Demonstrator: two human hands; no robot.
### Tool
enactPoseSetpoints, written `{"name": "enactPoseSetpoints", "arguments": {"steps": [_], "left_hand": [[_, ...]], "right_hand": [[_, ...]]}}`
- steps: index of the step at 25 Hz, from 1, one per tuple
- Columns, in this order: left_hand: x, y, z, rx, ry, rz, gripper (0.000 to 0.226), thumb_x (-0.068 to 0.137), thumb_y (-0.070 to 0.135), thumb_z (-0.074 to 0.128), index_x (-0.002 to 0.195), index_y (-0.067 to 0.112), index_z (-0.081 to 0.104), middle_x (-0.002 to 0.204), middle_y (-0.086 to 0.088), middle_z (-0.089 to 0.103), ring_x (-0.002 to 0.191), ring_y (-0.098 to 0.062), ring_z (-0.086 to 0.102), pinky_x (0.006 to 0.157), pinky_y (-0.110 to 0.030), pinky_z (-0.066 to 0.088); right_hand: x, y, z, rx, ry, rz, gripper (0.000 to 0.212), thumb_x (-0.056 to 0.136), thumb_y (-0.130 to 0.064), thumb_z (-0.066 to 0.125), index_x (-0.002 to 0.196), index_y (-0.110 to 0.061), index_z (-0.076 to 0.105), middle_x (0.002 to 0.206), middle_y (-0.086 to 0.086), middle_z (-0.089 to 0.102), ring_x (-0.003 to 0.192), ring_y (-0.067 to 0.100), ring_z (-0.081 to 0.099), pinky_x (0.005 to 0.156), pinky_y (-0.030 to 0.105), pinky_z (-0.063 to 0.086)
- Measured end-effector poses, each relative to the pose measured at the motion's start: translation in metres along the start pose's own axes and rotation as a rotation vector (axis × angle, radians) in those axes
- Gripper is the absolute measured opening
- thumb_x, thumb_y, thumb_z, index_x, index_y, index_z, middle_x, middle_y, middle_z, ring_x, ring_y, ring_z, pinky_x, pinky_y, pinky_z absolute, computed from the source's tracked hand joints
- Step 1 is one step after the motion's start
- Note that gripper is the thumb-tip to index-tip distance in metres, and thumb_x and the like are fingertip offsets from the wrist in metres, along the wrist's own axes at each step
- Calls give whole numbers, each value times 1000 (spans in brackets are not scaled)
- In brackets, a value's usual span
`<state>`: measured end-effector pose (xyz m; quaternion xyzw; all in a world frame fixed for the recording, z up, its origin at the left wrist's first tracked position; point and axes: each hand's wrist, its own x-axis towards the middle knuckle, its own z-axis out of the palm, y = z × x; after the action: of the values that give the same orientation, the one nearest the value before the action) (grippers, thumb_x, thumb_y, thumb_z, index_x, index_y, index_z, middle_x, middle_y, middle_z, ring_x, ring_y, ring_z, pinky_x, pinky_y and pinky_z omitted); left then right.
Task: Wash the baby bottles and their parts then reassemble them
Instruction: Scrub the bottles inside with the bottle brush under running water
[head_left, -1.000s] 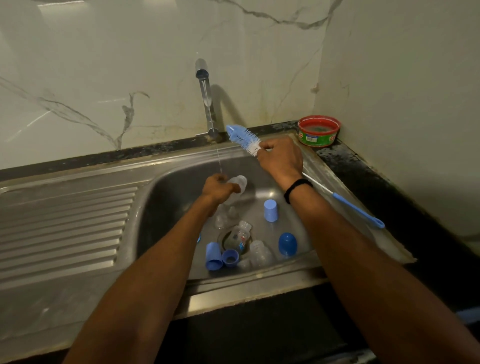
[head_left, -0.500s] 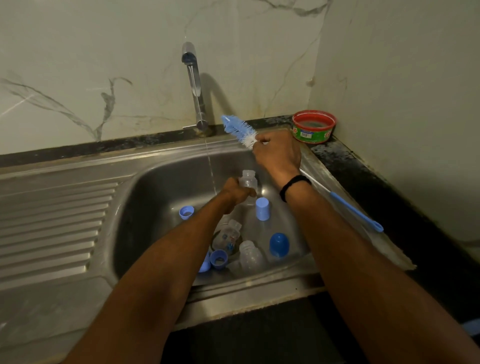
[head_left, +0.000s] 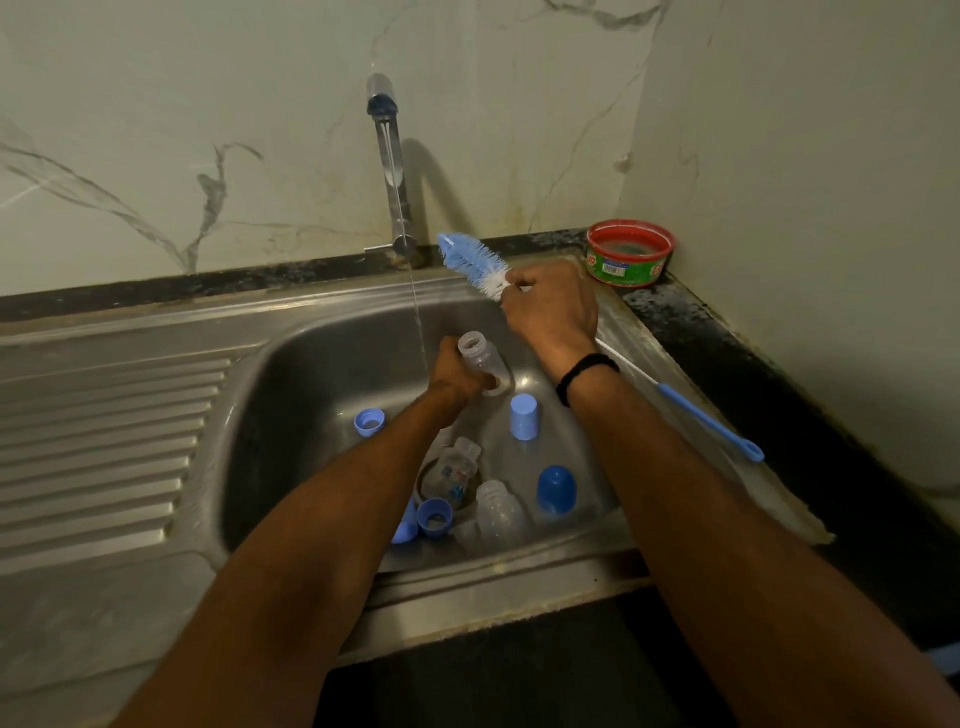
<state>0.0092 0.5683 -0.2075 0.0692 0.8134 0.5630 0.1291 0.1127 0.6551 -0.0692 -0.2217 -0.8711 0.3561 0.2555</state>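
Below the tap (head_left: 389, 156), the left hand (head_left: 457, 376) reaches into the sink (head_left: 322, 384), clasping a clear bottle (head_left: 480, 358) mouth-up beside the water stream (head_left: 418, 322). Right of the tap, the right hand (head_left: 553, 317) curls its fingers (head_left: 522, 285) tight round a blue brush (head_left: 470, 260), bristles pointing towards the tap.

We see steel sink (head_left: 337, 374) set in dark speckled worktop (head_left: 727, 353), ribbed drainboard (head_left: 104, 441) at left. Chrome tap (head_left: 389, 156) at back, thin water stream (head_left: 417, 312) falling into basin. We note red-rimmed green tub (head_left: 629, 252) in back right corner, against marble-veined wall (head_left: 208, 130).
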Motion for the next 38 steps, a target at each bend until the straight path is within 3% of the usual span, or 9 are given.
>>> {"name": "enactPoseSetpoints", "arguments": {"steps": [2, 7, 9, 14, 18, 23, 27, 30, 38], "left_hand": [[-5, 3, -9, -13, 11, 7, 73, 73, -5, 81, 132, 9, 40, 118, -4, 54, 106, -20, 55, 79, -30, 49], [-18, 13, -33, -91, 100, -10, 68, 73, -5, 82, 126, 12, 43, 116, -4, 56, 103, -18, 55, 79, -29, 50], [-24, 13, -42, -93, 113, -21, 70, 72, -5, 82, 128, 12, 43, 116, -5, 57, 101, -20, 57, 70, -26, 50], [-32, 7, -67, -49, 129, -40, 68, 73, -5, 81, 126, 17, 45, 117, -4, 54, 100, -21, 57, 69, -27, 52], [-33, 7, -75, -195, 87, -147, 56, 80, 7, 78, 125, 22, 50, 117, -6, 61, 99, -25, 66, 80, -43, 62], [-36, 22, -82, -343, -43, -143, 30, 89, 17, 69, 118, 12, 65, 113, -11, 70, 97, -27, 69, 81, -40, 58], [-38, 20, -87, -146, -53, -63, 30, 88, 17, 71, 117, 19, 63, 110, -4, 70, 95, -21, 67, 72, -32, 54], [-39, 27, -86, -114, -38, -48, 33, 88, 17, 71, 120, 21, 60, 105, 3, 66, 92, -16, 64, 75, -30, 54], [-43, 31, -84, -76, -54, -83, 32, 91, 25, 68, 121, 16, 64, 112, -3, 67, 97, -18, 63, 73, -28, 53]], "right_hand": [[-2, -2, -1, 0, -3, -1, 24, 90, -22, 64, 112, -22, 75, 111, 0, 73, 96, 20, 68, 61, 19, 40], [-9, -7, -3, -21, 11, -30, 20, 87, -20, 64, 103, -19, 76, 106, 4, 73, 96, 26, 67, 72, 30, 53], [-10, -8, -3, -40, 2, -35, 20, 88, -21, 65, 105, -19, 76, 109, 4, 72, 99, 25, 66, 72, 27, 50], [-10, -8, 3, -80, -54, -53, 25, 88, -25, 67, 111, -23, 75, 113, 2, 72, 100, 23, 67, 77, 30, 54], [-6, -3, 13, -152, -127, -47, 24, 86, -26, 69, 109, -23, 76, 107, 2, 74, 96, 24, 68, 77, 32, 55], [-6, 1, 37, -216, -196, -44, 32, 87, -30, 69, 118, -22, 71, 112, 1, 72, 97, 23, 68, 69, 25, 49], [-6, 1, 48, -295, -210, -80, 36, 85, -29, 72, 121, -21, 69, 115, 2, 70, 100, 22, 67, 78, 30, 53], [-4, 4, 49, -279, -185, -62, 38, 86, -30, 72, 122, -20, 68, 118, 3, 69, 102, 22, 66, 78, 29, 52], [-11, 1, 53, -337, -143, -108, 37, 88, -29, 71, 123, -18, 67, 117, 6, 68, 104, 23, 65, 86, 34, 54]]}}
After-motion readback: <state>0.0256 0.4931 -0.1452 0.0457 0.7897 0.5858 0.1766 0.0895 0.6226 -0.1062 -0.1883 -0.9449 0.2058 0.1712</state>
